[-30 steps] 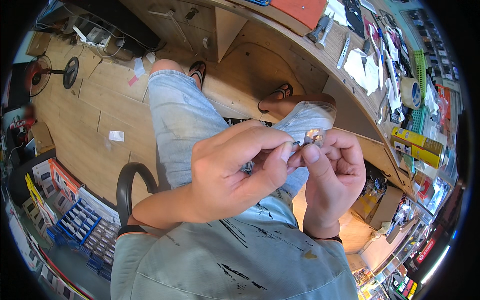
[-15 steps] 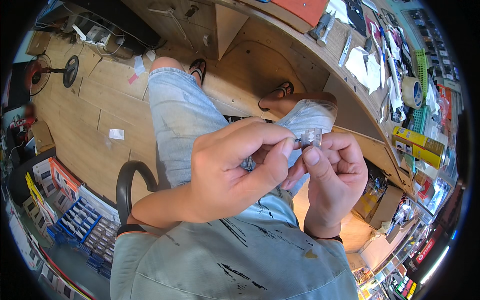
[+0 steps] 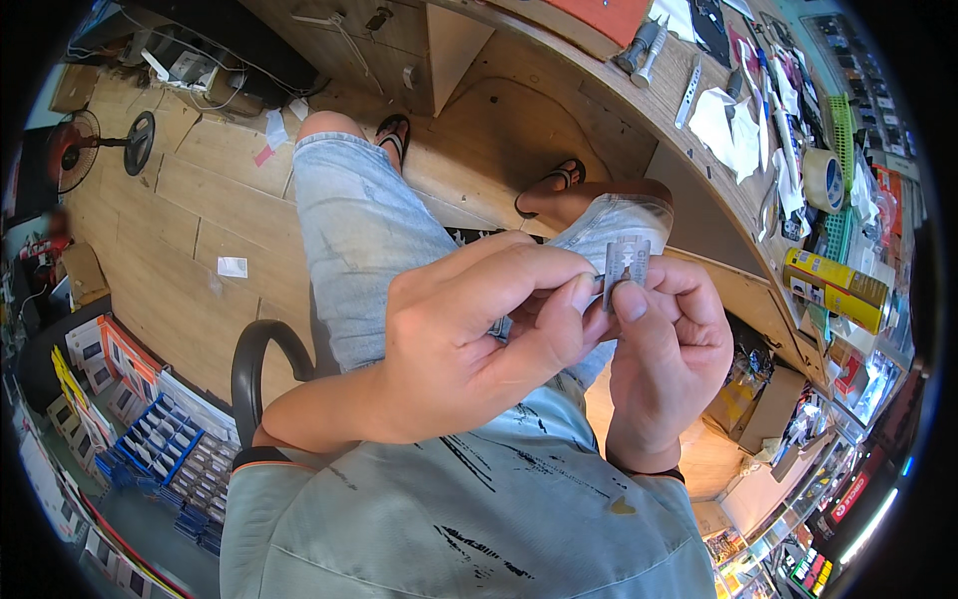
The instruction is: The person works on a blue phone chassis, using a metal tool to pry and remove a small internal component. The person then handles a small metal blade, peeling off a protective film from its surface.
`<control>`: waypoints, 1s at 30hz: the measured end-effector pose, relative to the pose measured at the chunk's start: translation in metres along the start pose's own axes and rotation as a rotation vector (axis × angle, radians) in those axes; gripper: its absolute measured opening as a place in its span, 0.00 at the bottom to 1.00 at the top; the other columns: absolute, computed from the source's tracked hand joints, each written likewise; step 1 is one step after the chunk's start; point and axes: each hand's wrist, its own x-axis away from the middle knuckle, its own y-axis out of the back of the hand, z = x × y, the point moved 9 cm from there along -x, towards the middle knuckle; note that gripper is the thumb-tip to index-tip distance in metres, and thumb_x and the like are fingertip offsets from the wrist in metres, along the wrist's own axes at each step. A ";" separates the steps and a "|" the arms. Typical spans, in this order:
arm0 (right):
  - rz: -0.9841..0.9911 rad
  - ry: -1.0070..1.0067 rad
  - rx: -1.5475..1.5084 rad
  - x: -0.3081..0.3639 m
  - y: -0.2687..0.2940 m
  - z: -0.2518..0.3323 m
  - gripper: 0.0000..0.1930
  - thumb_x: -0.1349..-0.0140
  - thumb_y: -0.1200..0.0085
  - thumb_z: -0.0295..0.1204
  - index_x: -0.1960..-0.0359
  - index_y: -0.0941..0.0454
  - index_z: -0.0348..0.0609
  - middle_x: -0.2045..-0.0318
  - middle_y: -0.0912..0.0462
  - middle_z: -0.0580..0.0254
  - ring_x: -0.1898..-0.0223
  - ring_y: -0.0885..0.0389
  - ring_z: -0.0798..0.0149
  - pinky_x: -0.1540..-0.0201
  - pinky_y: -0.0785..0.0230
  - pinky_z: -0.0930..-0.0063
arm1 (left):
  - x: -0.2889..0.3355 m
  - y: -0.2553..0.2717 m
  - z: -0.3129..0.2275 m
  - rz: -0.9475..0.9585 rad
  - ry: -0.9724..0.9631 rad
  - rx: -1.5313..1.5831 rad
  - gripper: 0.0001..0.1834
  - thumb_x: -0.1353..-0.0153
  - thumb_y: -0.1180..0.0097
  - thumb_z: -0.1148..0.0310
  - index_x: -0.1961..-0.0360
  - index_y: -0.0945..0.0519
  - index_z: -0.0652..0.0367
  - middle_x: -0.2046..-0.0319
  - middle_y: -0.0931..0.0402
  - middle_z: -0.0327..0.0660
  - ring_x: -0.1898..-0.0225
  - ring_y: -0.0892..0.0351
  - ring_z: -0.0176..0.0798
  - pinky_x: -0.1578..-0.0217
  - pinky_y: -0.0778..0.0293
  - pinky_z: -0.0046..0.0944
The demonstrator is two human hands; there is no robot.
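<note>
Above my lap, a thin grey double-edged razor blade (image 3: 627, 262) with a cut-out slot stands upright. My right hand (image 3: 667, 339) pinches its lower end between thumb and fingers. Just to the left, my left hand (image 3: 489, 324) is closed in a pinch, thumb against index finger, its fingertips close beside the blade's edge. A tiny dark piece (image 3: 599, 281) shows at those fingertips, too small to name. Most of it is hidden by the fingers.
A wooden workbench (image 3: 559, 45) runs along the upper right, with screwdrivers (image 3: 651, 52), tweezers (image 3: 689, 92), crumpled tissue (image 3: 726, 135), a tape roll (image 3: 822, 182) and a yellow spray can (image 3: 836, 290). A black chair armrest (image 3: 261, 369) curves at my left. A fan (image 3: 78, 150) stands far left.
The razor blade has turned in my right hand, so its broad face now shows more fully and reaches higher. My left hand stays nearly in place, still pinched beside it.
</note>
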 end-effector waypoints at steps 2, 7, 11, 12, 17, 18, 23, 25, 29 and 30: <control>-0.022 -0.006 -0.028 0.001 0.000 0.000 0.10 0.28 0.52 0.14 0.48 0.31 0.29 0.67 0.16 0.42 0.67 0.13 0.55 0.62 0.15 0.61 | 0.000 0.000 -0.001 0.009 0.004 0.003 0.03 0.38 0.36 0.79 0.64 0.17 0.67 0.74 0.20 0.42 0.78 0.22 0.30 0.76 0.26 0.29; -0.081 -0.014 -0.046 0.001 0.000 0.000 0.09 0.29 0.50 0.13 0.50 0.31 0.28 0.64 0.16 0.41 0.66 0.12 0.56 0.61 0.15 0.60 | 0.000 -0.003 -0.002 0.069 -0.034 0.000 0.06 0.34 0.41 0.81 0.57 0.17 0.71 0.72 0.21 0.41 0.75 0.28 0.24 0.76 0.33 0.25; -0.082 -0.006 -0.036 0.001 0.000 0.000 0.09 0.30 0.50 0.12 0.50 0.31 0.27 0.63 0.16 0.42 0.65 0.12 0.57 0.61 0.15 0.63 | 0.000 -0.003 -0.003 0.064 -0.044 -0.005 0.06 0.34 0.41 0.81 0.58 0.17 0.71 0.72 0.21 0.41 0.75 0.28 0.24 0.76 0.34 0.25; -0.079 -0.003 -0.019 0.001 0.000 0.001 0.09 0.30 0.50 0.12 0.50 0.31 0.27 0.63 0.15 0.42 0.65 0.12 0.57 0.61 0.15 0.63 | 0.000 -0.003 -0.002 0.062 -0.040 -0.002 0.06 0.34 0.41 0.81 0.58 0.17 0.71 0.72 0.21 0.41 0.75 0.28 0.24 0.76 0.34 0.25; -0.069 0.019 0.088 0.001 0.001 0.004 0.10 0.30 0.50 0.12 0.49 0.31 0.27 0.65 0.15 0.44 0.66 0.12 0.60 0.61 0.16 0.68 | 0.001 -0.003 0.000 0.058 -0.009 0.019 0.06 0.33 0.41 0.80 0.57 0.17 0.72 0.71 0.20 0.42 0.74 0.27 0.25 0.75 0.32 0.26; -0.066 0.029 0.101 0.001 0.000 0.004 0.10 0.30 0.50 0.12 0.49 0.31 0.27 0.65 0.15 0.45 0.66 0.12 0.61 0.62 0.16 0.69 | 0.002 -0.004 0.001 0.051 0.008 0.032 0.06 0.33 0.41 0.80 0.57 0.17 0.72 0.71 0.20 0.42 0.74 0.26 0.25 0.75 0.32 0.26; -0.047 0.072 0.146 0.002 -0.001 0.006 0.10 0.30 0.49 0.12 0.49 0.31 0.28 0.66 0.15 0.46 0.67 0.13 0.62 0.63 0.17 0.70 | 0.001 -0.002 0.001 -0.022 0.012 0.015 0.04 0.39 0.36 0.79 0.64 0.17 0.67 0.74 0.20 0.42 0.78 0.23 0.30 0.77 0.27 0.30; -0.045 0.069 0.154 0.002 -0.001 0.006 0.10 0.30 0.50 0.12 0.49 0.31 0.28 0.66 0.15 0.46 0.67 0.13 0.63 0.63 0.17 0.71 | 0.001 -0.002 0.002 -0.021 0.015 0.012 0.04 0.39 0.36 0.79 0.64 0.17 0.67 0.75 0.20 0.42 0.79 0.23 0.30 0.77 0.27 0.30; -0.038 0.076 0.145 0.002 -0.002 0.006 0.10 0.29 0.50 0.12 0.49 0.32 0.28 0.67 0.15 0.46 0.67 0.13 0.64 0.64 0.17 0.71 | 0.001 -0.001 0.002 -0.016 0.017 0.006 0.04 0.39 0.36 0.79 0.64 0.17 0.67 0.75 0.21 0.42 0.79 0.24 0.30 0.77 0.28 0.30; -0.040 0.081 0.141 0.002 -0.002 0.006 0.10 0.29 0.50 0.12 0.49 0.32 0.28 0.67 0.15 0.46 0.67 0.13 0.64 0.64 0.17 0.71 | 0.001 -0.001 0.001 -0.016 0.018 0.003 0.04 0.39 0.36 0.79 0.64 0.17 0.67 0.75 0.21 0.41 0.79 0.24 0.30 0.77 0.28 0.30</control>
